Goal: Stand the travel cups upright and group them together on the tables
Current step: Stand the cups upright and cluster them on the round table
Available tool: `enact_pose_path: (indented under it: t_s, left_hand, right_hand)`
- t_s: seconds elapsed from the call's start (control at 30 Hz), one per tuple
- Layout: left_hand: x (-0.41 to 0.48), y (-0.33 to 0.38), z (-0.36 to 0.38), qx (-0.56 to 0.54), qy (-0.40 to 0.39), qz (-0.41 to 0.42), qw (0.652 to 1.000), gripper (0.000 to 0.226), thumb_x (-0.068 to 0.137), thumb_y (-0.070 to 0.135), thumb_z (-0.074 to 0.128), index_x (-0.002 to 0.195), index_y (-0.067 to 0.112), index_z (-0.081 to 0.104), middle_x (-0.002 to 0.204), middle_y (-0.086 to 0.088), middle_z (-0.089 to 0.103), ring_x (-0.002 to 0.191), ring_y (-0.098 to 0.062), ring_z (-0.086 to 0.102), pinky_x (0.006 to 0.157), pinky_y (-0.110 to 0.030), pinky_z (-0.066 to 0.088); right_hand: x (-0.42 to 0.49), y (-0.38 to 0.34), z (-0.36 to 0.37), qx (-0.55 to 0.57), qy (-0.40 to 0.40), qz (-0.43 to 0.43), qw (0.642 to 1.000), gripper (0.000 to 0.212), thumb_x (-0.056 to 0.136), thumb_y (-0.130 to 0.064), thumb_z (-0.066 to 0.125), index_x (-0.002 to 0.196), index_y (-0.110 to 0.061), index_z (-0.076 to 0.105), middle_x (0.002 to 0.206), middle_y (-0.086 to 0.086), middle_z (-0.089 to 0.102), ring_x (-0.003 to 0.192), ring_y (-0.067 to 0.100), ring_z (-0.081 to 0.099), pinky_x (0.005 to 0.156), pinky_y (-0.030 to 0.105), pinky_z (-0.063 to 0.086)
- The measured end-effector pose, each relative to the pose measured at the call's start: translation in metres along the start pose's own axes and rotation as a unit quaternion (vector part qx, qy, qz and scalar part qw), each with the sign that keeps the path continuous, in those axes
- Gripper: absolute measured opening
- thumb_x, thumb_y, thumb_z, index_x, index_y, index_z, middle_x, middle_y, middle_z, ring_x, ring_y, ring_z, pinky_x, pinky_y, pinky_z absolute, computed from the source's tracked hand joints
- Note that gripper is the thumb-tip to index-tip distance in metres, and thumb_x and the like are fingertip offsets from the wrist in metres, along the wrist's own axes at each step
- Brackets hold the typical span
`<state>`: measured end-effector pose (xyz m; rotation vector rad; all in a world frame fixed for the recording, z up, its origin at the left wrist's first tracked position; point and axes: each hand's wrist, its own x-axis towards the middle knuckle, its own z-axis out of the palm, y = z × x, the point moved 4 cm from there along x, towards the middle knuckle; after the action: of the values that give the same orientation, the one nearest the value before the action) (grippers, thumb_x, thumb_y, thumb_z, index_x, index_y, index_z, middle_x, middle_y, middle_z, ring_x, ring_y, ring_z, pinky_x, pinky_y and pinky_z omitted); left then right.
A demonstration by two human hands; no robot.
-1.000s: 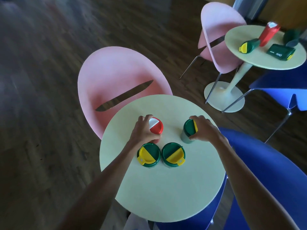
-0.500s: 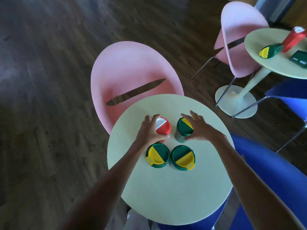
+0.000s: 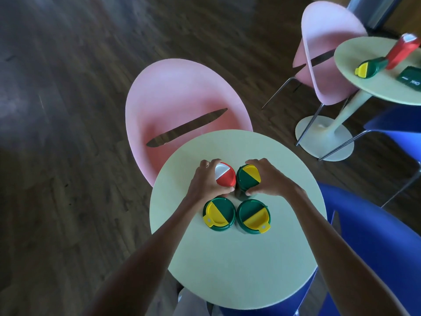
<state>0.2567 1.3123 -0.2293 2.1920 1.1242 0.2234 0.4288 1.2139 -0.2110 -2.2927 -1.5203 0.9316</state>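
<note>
A: What is the surface like?

B: It is a round, pale green surface (image 3: 239,265). Past the two grips stands a pink chair (image 3: 182,99) with a long slot in its seat. On the right-grip side is a blue chair (image 3: 376,236). The floor (image 3: 68,110) is dark wood.

A: What do the grips hold?

B: The left hand (image 3: 205,182) has its grip closed around the red cup (image 3: 225,177), which has a red and white lid. The right hand (image 3: 266,179) has its grip closed around a green cup (image 3: 247,176) with a yellow and green lid. Both cups stand up, just beside each other, between the two grips.

A: Any more cups?

B: Yes. Just on the near side of the grips, toward the person, stand two more. The left near cup (image 3: 219,214) sits under the left grip's wrist side, and the right near cup (image 3: 253,216) sits near the right grip. Their lids are green and yellow too. The four make a tight square.

A: And far away?

B: Well past the right grip is a second surface (image 3: 382,87) with another pink chair (image 3: 325,42) by it. A lying green cup (image 3: 371,67) is on it, on its side, and a far red cup (image 3: 402,51) stands beside it. A dark green box (image 3: 410,77) lies there too.

A: Can you read anything?

B: The box has white writing, too small to read.
</note>
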Motion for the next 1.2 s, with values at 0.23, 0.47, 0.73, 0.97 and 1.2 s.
enact_pose_path:
  t_s: [0.23,0.47,0.73,0.97,1.2]
  left_hand:
    - [0.0,-0.001,0.004,0.01,-0.033,0.017,0.999,0.091,0.056,0.048,0.085,0.132,0.03,0.038,0.127,-0.005,0.044,0.114,-0.024,0.049,0.083,-0.035,0.054]
    - [-0.006,-0.009,0.005,0.011,-0.057,0.02,0.998,0.098,0.066,0.061,0.073,0.144,0.036,0.017,0.136,-0.006,0.036,0.124,-0.026,0.041,0.088,-0.044,0.051]
    - [-0.054,-0.026,0.001,-0.187,0.034,0.016,0.982,0.082,0.079,0.058,0.058,0.145,0.028,0.021,0.144,-0.001,0.037,0.131,-0.012,0.037,0.101,-0.031,0.04]
    - [-0.116,-0.044,0.032,-0.219,0.018,0.029,0.975,0.099,0.061,0.049,0.082,0.141,0.029,0.027,0.137,0.008,0.039,0.128,-0.002,0.039,0.1,-0.019,0.039]
    - [-0.11,-0.042,0.036,-0.194,0.033,0.037,0.98,0.089,0.059,0.037,0.087,0.131,0.038,0.035,0.128,0.011,0.048,0.118,0.002,0.046,0.094,-0.02,0.045]
  right_hand:
    - [-0.005,0.003,0.005,0.014,-0.028,0.014,0.999,0.094,0.066,-0.029,0.084,0.142,-0.031,0.029,0.14,0.008,0.033,0.127,0.028,0.041,0.098,0.039,0.044]
    - [-0.012,0.006,0.008,0.055,-0.029,0.024,0.998,0.095,0.077,-0.039,0.075,0.148,-0.032,0.013,0.149,0.008,0.024,0.131,0.029,0.037,0.099,0.038,0.04]
    - [-0.072,0.025,0.034,0.232,0.201,0.047,0.951,0.076,0.081,-0.052,0.063,0.143,-0.022,0.03,0.139,0.002,0.04,0.125,0.016,0.044,0.097,0.032,0.042]
    - [-0.112,0.033,0.096,0.311,0.127,0.065,0.94,0.105,0.059,-0.032,0.089,0.143,-0.018,0.027,0.132,-0.006,0.038,0.122,0.009,0.041,0.1,0.033,0.045]
    - [-0.109,0.028,0.094,0.311,0.162,0.06,0.935,0.088,0.061,-0.018,0.088,0.133,-0.02,0.036,0.121,-0.005,0.047,0.113,0.016,0.049,0.086,0.021,0.049]
